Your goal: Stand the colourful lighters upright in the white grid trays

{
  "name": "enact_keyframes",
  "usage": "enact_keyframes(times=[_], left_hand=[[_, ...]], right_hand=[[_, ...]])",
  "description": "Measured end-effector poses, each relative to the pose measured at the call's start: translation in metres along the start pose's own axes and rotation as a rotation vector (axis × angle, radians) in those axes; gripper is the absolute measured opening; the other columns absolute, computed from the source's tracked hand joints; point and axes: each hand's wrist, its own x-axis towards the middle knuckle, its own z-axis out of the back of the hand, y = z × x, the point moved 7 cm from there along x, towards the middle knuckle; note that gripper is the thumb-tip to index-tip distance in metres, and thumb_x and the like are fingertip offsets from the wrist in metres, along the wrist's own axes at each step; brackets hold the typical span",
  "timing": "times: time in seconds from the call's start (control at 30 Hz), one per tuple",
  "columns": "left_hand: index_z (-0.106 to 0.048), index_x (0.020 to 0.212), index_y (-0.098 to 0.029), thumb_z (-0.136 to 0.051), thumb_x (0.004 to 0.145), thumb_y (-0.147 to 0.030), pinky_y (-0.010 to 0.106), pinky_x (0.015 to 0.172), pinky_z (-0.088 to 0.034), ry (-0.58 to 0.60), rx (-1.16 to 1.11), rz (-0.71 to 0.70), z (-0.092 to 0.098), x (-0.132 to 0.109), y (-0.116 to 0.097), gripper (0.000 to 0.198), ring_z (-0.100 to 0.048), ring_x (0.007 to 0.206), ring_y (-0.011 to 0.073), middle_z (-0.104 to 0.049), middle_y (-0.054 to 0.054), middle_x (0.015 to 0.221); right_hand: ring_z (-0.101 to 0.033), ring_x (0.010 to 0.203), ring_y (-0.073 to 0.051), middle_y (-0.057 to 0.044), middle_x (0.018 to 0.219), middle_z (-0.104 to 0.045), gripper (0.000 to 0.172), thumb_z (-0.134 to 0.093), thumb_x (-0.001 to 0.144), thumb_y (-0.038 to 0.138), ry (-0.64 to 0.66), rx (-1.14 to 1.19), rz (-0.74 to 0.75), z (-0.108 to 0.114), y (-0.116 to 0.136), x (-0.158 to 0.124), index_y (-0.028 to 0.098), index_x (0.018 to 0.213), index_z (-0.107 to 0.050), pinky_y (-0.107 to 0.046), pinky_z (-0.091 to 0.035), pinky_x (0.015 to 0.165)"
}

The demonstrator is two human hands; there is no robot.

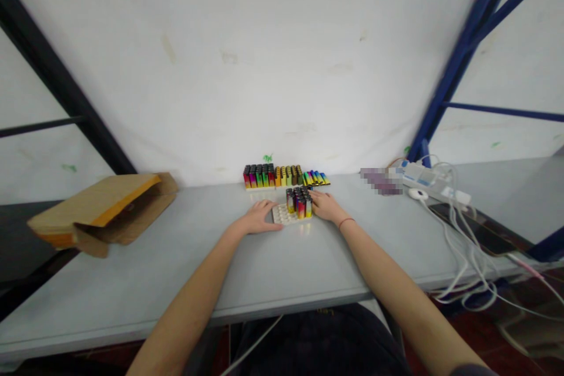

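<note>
A white tray [281,215] with round holes lies on the grey table [220,270] in front of me, its right half filled with several upright colourful lighters [299,200]. My left hand [259,217] lies flat on the table, fingers stretched out, touching the tray's left edge. My right hand [324,206] rests against the tray's right side beside the lighters, fingers loosely extended; a red band circles its wrist. Whether it grips a lighter is hidden.
Behind the tray a row of more lighters [284,176] stands against the white wall. An open cardboard box [106,211] lies at the left. A power strip [429,181] with white cables and a phone sits at the right, near a blue frame post.
</note>
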Motion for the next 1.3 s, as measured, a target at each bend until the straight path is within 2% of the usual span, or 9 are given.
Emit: enact_keyframes(times=[0.13,0.23,0.4,0.53,0.8,0.97,1.07,1.17,1.3], left_hand=[[-0.043,0.133,-0.017,-0.061,0.071,-0.064,0.04,0.106,-0.031,-0.002,-0.001,-0.009,0.0,0.0,0.001,0.08,-0.042,0.123,0.0317,-0.046,0.013,0.132],[-0.043,0.134,-0.018,-0.06,0.071,-0.065,0.041,0.105,-0.031,0.001,-0.004,-0.006,-0.001,0.0,0.002,0.08,-0.042,0.123,0.0322,-0.045,0.013,0.133],[-0.043,0.134,-0.019,-0.061,0.071,-0.064,0.042,0.105,-0.032,-0.002,-0.009,-0.005,0.0,0.0,0.002,0.079,-0.043,0.122,0.032,-0.046,0.012,0.132],[-0.043,0.133,-0.019,-0.061,0.071,-0.063,0.041,0.105,-0.032,-0.003,-0.013,-0.008,0.0,0.0,0.001,0.078,-0.042,0.123,0.0317,-0.046,0.012,0.133],[-0.043,0.134,-0.017,-0.061,0.071,-0.061,0.04,0.106,-0.031,0.004,-0.007,0.002,0.002,-0.001,-0.002,0.078,-0.042,0.123,0.031,-0.046,0.013,0.132],[-0.043,0.133,-0.019,-0.062,0.071,-0.062,0.04,0.106,-0.031,0.006,-0.005,0.001,0.001,-0.001,-0.001,0.078,-0.042,0.123,0.0313,-0.046,0.013,0.132],[-0.043,0.134,-0.018,-0.061,0.071,-0.063,0.04,0.105,-0.032,0.005,-0.005,0.003,0.001,0.0,0.0,0.079,-0.042,0.123,0.0318,-0.046,0.013,0.132],[-0.043,0.134,-0.02,-0.061,0.071,-0.063,0.041,0.105,-0.032,0.003,-0.012,0.003,0.001,-0.001,0.0,0.078,-0.042,0.123,0.032,-0.047,0.012,0.131],[-0.043,0.134,-0.022,-0.061,0.071,-0.063,0.042,0.104,-0.032,0.001,-0.016,0.005,0.002,-0.002,-0.001,0.078,-0.042,0.123,0.0322,-0.047,0.011,0.131]], right_hand=[[-0.061,0.101,-0.021,-0.012,0.114,-0.066,0.034,-0.039,0.092,0.029,0.023,-0.012,-0.102,0.013,-0.006,-0.004,0.016,0.108,-0.066,-0.028,-0.043,0.087],[-0.064,0.087,-0.023,-0.014,0.094,-0.07,0.029,-0.044,0.09,0.028,-0.012,-0.055,-0.209,0.023,-0.022,-0.008,0.014,0.091,-0.069,-0.03,-0.044,0.078],[-0.06,0.098,-0.027,-0.019,0.107,-0.064,0.03,-0.045,0.089,0.031,-0.186,-0.046,-0.372,0.031,-0.045,-0.016,0.013,0.098,-0.068,-0.038,-0.042,0.085],[-0.052,0.109,-0.037,-0.025,0.112,-0.059,0.04,-0.046,0.089,0.043,-0.205,-0.062,-0.531,0.024,-0.059,-0.02,0.012,0.099,-0.067,-0.054,-0.038,0.088],[-0.061,0.096,-0.024,-0.016,0.105,-0.066,0.028,-0.048,0.088,0.028,-0.207,0.076,-0.571,0.013,-0.074,-0.011,0.012,0.107,-0.061,-0.032,-0.044,0.081],[-0.061,0.089,-0.023,-0.017,0.097,-0.066,0.024,-0.041,0.089,0.019,-0.236,0.111,-0.51,0.014,-0.078,-0.007,0.011,0.091,-0.063,-0.032,-0.042,0.08],[-0.058,0.081,-0.019,-0.011,0.087,-0.064,0.023,-0.037,0.091,0.021,-0.376,0.27,-0.461,0.022,-0.076,-0.007,0.012,0.094,-0.058,-0.031,-0.043,0.077],[-0.052,0.063,-0.014,-0.001,0.07,-0.058,0.024,-0.037,0.092,0.037,-0.472,0.632,-0.428,0.026,-0.07,-0.008,0.018,0.094,-0.052,-0.027,-0.043,0.064],[-0.038,0.045,-0.009,0.006,0.051,-0.042,0.04,-0.04,0.086,0.057,-0.381,1.008,-0.329,0.023,-0.047,-0.005,0.02,0.08,-0.051,-0.022,-0.035,0.048]])
